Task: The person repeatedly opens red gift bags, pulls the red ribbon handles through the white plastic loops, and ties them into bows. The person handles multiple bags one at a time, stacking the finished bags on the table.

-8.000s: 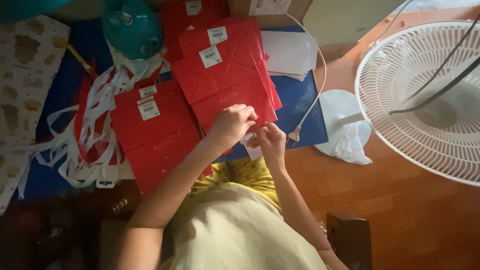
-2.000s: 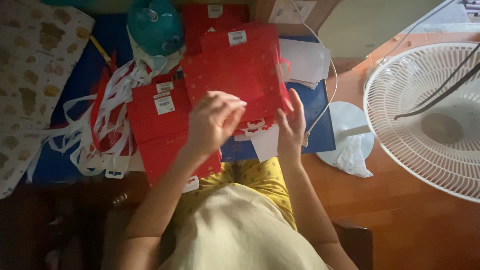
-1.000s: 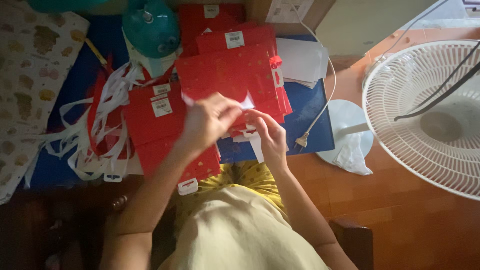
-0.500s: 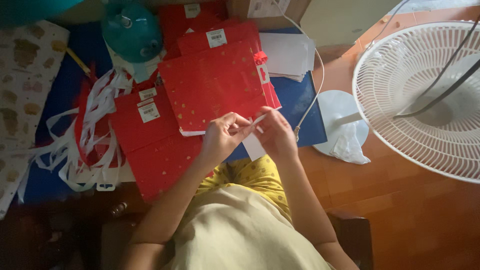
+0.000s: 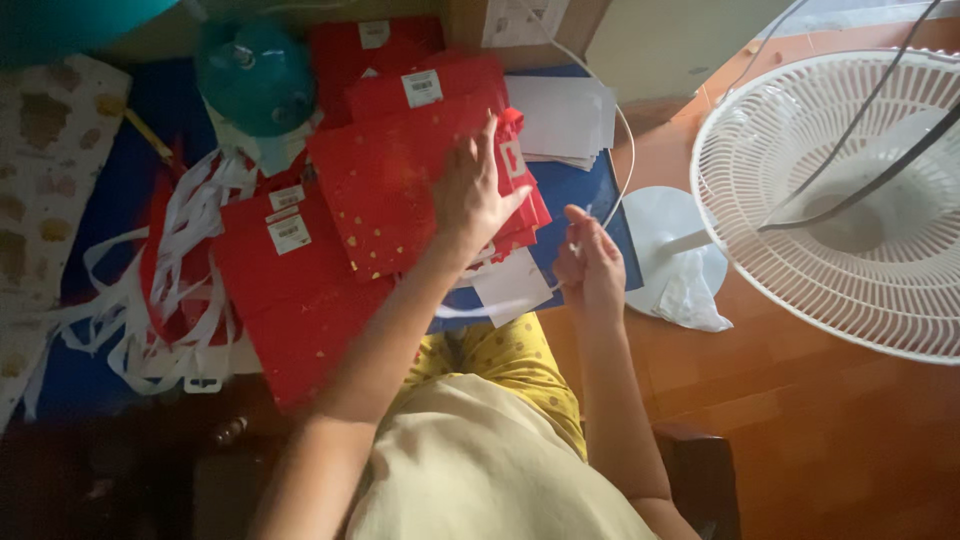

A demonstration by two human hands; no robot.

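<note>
Red, gold-speckled paper bag (image 5: 400, 190) lies flat under the left hand (image 5: 470, 195) — fingers spread. Half a second back both hands pinched its edge; now the right hand (image 5: 590, 265) pinches a thin white cord (image 5: 625, 150) — apart.

white fan (image 5: 830, 200) cut off right, teal ball (image 5: 60, 20) cropped

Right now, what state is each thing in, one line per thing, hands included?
Left hand: open, fingers spread, pressed flat on the top red paper bag.
Right hand: raised beside the bags, pinching a thin white strip.
Top red paper bag: lying flat, on the pile.
Red bag pile: flat, overlapping.
White ribbon strips: loose, tangled.
White paper sheets: stacked flat.
Fan: its blades cannot be made out.
</note>
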